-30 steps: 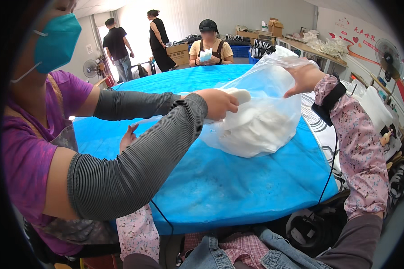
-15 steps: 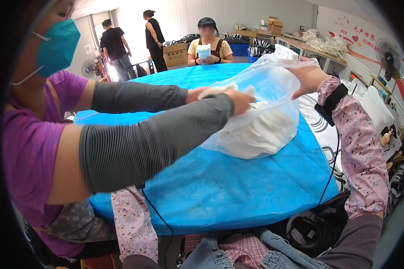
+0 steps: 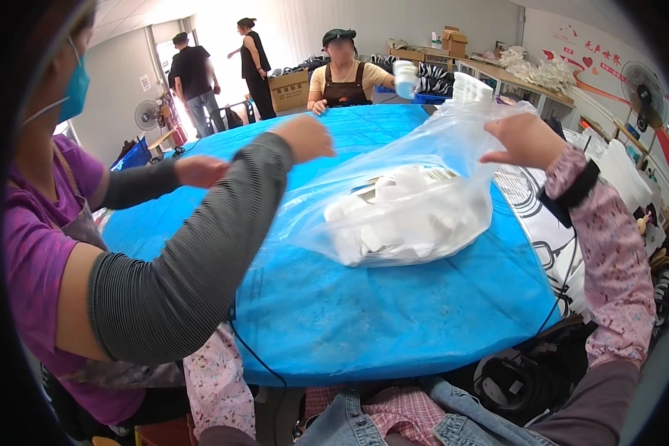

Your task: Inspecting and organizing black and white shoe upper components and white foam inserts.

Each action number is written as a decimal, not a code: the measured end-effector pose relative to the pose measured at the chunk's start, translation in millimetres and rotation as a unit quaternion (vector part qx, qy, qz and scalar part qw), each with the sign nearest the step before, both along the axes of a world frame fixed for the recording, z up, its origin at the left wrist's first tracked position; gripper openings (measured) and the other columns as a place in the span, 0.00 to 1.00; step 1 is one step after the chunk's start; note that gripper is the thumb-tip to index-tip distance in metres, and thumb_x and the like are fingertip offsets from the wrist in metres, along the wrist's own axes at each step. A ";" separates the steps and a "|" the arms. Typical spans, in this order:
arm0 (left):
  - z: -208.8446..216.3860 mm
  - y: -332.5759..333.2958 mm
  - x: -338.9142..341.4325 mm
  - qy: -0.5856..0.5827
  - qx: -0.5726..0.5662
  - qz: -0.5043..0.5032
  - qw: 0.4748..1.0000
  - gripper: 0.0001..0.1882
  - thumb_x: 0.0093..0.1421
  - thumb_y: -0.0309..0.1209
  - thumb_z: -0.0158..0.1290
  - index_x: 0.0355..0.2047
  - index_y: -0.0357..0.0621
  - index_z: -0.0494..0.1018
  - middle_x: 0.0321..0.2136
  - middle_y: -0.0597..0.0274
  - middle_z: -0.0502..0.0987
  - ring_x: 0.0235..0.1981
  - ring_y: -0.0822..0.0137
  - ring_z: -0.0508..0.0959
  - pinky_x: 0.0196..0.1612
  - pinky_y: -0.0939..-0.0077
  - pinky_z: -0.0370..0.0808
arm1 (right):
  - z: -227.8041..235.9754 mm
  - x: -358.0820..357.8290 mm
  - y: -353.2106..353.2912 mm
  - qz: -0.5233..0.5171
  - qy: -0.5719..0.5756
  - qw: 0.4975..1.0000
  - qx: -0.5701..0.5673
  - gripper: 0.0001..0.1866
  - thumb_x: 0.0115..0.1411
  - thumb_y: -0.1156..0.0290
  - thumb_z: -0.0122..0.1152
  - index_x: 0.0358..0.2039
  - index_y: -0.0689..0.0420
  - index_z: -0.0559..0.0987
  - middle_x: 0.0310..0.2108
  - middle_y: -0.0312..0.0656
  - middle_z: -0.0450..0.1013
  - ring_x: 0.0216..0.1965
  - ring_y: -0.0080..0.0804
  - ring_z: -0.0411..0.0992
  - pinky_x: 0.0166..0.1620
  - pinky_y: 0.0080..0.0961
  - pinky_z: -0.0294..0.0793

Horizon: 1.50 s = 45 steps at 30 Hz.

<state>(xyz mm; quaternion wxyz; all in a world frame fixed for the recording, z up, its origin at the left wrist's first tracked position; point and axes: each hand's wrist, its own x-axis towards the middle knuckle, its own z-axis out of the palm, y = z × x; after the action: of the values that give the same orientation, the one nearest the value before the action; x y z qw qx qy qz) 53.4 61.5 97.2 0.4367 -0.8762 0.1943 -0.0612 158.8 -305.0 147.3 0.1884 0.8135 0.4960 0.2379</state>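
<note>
A clear plastic bag (image 3: pixel 416 249) sits on the blue-covered table, partly filled with white, soft-looking pieces (image 3: pixel 416 193) whose kind I cannot make out. At the bag's upper right edge, my right hand (image 3: pixel 526 141) has its thumb and fingers closed on the thin film, keeping that side raised. The bag's left side lies slack and stretches toward a co-worker. My left hand is hidden behind that co-worker's arm; only my pink flowered sleeve (image 3: pixel 217 379) shows at the lower left.
On the left, the co-worker's grey-sleeved arm (image 3: pixel 186 267) crosses close before me. Across the table (image 3: pixel 334 327) a seated person (image 3: pixel 346 74) holds a pale blue-and-white bundle (image 3: pixel 405 79). Thin black cables (image 3: pixel 256 357) hang at the near edge. A white stack (image 3: pixel 470 88) stands behind the bag.
The co-worker's hands have pulled back left from the bag, and the white piece they held is no longer in them. The bag's left side has sagged. The seated person's bundle moved right.
</note>
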 end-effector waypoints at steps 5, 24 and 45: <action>-129.4 67.1 -187.3 -0.161 -0.970 0.114 0.142 0.17 0.60 0.38 0.48 0.42 0.36 0.68 0.14 0.75 0.64 0.15 0.89 0.62 0.17 0.99 0.58 | -13.9 -40.3 -26.2 0.153 -0.089 0.984 -0.034 0.16 0.43 0.60 0.64 0.24 0.57 0.71 0.26 0.39 0.68 0.28 0.35 0.70 0.31 0.29 0.69; -218.7 -81.7 -22.5 0.081 -0.849 0.171 0.494 0.49 0.43 0.41 0.63 0.59 0.37 0.47 0.53 0.46 0.60 0.51 0.54 0.66 0.51 0.64 0.65 | -263.3 26.8 -26.4 -0.085 0.381 0.895 0.217 0.43 0.42 0.42 0.60 0.51 0.63 0.66 0.46 0.58 0.66 0.46 0.50 0.67 0.47 0.38 0.68; -104.5 -92.6 35.4 0.039 -0.809 0.148 0.568 0.17 0.56 0.25 0.46 0.47 0.34 0.65 0.34 0.56 0.73 0.27 0.69 0.75 0.26 0.76 0.77 | -154.7 79.1 -98.2 -0.038 0.149 0.959 0.238 0.17 0.41 0.58 0.68 0.19 0.58 0.73 0.18 0.42 0.69 0.24 0.43 0.69 0.28 0.38 0.64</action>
<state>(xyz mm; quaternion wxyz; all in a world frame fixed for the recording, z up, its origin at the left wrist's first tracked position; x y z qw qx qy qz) 88.8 -31.2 -7.3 -0.4588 -0.8821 -0.0522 -0.0930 237.9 -403.1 -7.4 -0.0778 0.8794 0.4162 0.2177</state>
